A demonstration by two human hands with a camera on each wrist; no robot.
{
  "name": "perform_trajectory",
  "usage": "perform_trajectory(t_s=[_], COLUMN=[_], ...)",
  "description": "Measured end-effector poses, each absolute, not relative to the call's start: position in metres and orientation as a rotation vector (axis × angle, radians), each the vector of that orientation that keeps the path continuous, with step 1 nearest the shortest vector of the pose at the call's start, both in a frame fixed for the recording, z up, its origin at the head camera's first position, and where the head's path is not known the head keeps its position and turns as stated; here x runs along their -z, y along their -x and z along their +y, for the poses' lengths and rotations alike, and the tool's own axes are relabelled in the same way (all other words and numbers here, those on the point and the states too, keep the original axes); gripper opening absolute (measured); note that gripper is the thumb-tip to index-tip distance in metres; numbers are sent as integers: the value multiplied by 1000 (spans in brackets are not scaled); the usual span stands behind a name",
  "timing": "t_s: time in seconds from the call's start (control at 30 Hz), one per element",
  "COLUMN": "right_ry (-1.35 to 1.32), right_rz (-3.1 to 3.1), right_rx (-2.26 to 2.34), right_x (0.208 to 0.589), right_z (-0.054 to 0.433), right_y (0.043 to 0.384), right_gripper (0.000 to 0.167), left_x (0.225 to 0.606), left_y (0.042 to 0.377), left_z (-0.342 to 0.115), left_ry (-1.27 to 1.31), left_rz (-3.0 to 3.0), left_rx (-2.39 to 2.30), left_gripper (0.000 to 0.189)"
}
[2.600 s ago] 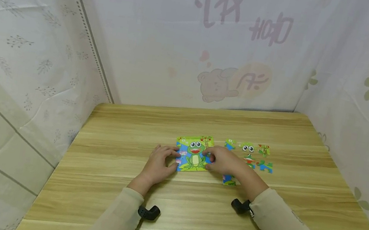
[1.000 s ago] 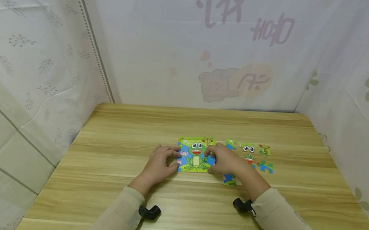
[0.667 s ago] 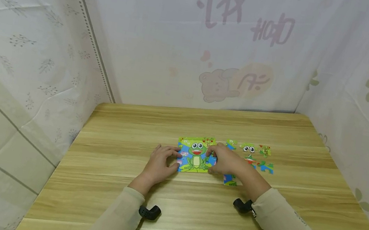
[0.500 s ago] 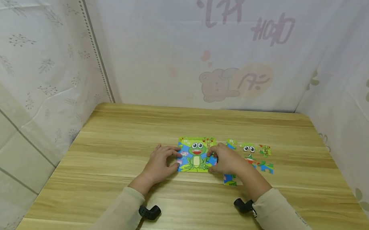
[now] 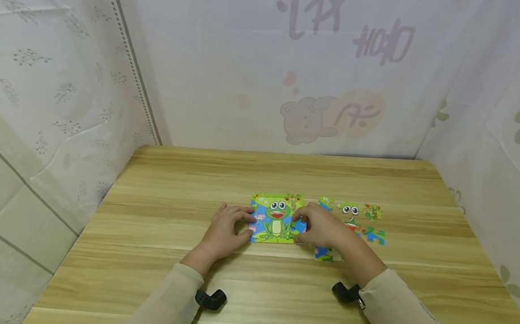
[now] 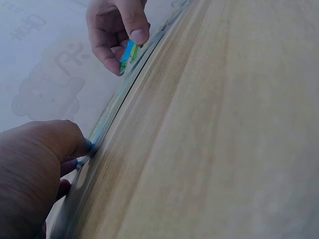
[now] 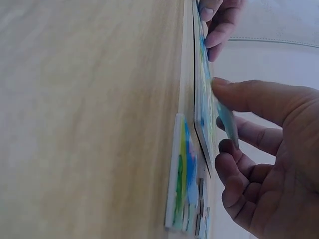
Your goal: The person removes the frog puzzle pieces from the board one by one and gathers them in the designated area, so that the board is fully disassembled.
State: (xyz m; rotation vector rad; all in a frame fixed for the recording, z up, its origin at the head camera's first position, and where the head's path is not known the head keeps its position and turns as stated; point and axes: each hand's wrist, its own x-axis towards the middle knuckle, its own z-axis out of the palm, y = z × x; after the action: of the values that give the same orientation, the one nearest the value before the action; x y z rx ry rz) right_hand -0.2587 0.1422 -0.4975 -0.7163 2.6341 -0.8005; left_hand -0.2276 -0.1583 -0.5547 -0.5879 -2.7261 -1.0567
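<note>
A frog picture puzzle board [image 5: 276, 228] lies flat on the table. My left hand [image 5: 224, 230] rests at its left edge, thumb and fingertips touching the border, fingers loosely bent. Over the board's right side, my right hand [image 5: 318, 226] pinches a small puzzle piece [image 7: 228, 122] between thumb and fingers. Blue and green show on that piece in the left wrist view; it is tilted and its picture is mostly hidden. In the right wrist view the piece is just above the board's surface.
Several loose puzzle pieces [image 5: 375, 236] lie right of the board, some partly covered by my right hand and wrist. One piece with the frog's eyes [image 5: 350, 209] is among them. Wood-grain table [image 5: 266, 312] extends around; printed curtains [image 5: 234, 66] hang behind and beside it.
My right hand, still pinching at the board's right side, has shifted very slightly to the right, and its forearm with it. My left hand stays at the left edge.
</note>
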Motion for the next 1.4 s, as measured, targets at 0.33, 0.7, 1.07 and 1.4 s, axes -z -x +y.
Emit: perform_trajectory(t_s=[0.33,0.7,1.07,1.4], right_ry=[758,728,711,675], right_rz=[2636,2658,2671,2704], right_rx=[890,972,1042,1025], right_x=[500,503,506,507], right_z=[154,179,214,255], right_y=[255,249,240,227], right_gripper=[46,46,44,44], left_x=[554,552,552,551], left_y=[228,227,227,226], left_z=[-158,-158,-158,-158], left_ry=[571,574,572,567], left_rz=[-2751,-2757,-2760,-2766], left_rx=[1042,1059,1066,1073], left_gripper=[22,22,21,22])
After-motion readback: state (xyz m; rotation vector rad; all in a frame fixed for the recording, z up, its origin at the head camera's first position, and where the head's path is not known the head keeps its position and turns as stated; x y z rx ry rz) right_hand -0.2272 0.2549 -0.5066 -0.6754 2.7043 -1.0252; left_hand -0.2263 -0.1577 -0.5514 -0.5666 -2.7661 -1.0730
